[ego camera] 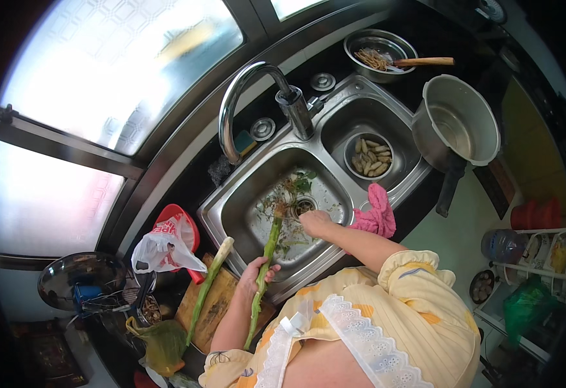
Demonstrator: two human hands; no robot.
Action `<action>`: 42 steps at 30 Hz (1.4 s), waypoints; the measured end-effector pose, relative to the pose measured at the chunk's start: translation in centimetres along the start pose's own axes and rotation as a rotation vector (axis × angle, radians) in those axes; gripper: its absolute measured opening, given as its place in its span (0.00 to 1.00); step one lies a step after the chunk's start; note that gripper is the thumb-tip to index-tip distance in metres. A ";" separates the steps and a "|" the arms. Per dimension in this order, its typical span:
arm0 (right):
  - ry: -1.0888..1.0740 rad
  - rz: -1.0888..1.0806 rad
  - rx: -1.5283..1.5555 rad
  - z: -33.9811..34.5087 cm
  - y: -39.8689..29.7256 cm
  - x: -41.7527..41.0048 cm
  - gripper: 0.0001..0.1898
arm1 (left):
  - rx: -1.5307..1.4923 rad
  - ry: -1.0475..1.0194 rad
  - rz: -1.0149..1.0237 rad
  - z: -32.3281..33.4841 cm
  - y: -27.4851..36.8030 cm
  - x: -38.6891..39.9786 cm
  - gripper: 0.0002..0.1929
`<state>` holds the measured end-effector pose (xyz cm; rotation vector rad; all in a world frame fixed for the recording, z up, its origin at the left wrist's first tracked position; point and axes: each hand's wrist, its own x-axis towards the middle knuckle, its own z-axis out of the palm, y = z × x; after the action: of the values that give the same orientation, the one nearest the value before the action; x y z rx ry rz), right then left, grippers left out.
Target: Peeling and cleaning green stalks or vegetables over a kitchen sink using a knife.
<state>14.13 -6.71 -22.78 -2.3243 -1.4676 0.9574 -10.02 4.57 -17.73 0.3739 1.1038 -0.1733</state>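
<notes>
My left hand (258, 275) grips a long green celtuce stalk (270, 245) by its middle. The stalk's brownish root end points into the left sink basin (244, 203). In my right hand (316, 224) is a knife (290, 219); its thin blade lies across the stalk near that end, and the handle is mostly hidden by my fingers. Leaf scraps and peelings (295, 186) litter the basin floor around the drain (305, 206). A second celtuce stalk (208, 288), pale at its upper end, rests on a wooden cutting board (191, 305) to the left.
A chrome faucet (295, 111) arches over the left basin. The right basin holds a bowl of small brownish pieces (372, 157). A pink cloth (377, 213) hangs at the sink's front edge. Right of it stands a pressure-cooker pot (457, 121); a plastic bag (166, 247) sits left.
</notes>
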 end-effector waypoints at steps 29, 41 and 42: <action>0.354 -0.193 -0.165 -2.7 -3.7 -5.8 0.07 | 0.984 0.385 0.625 7.4 -4.7 -8.8 0.14; 0.356 -0.185 -0.137 -4.8 -3.0 -4.2 0.08 | 1.345 0.565 0.824 7.7 -5.2 -9.8 0.21; 0.381 -0.181 -0.120 -4.4 -3.5 -4.5 0.08 | 1.225 0.491 0.804 8.3 -5.2 -10.6 0.20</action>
<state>13.14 -8.29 -15.81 -2.2437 -1.5679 0.3620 -9.43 -3.92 -6.10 1.9960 1.1265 -0.0145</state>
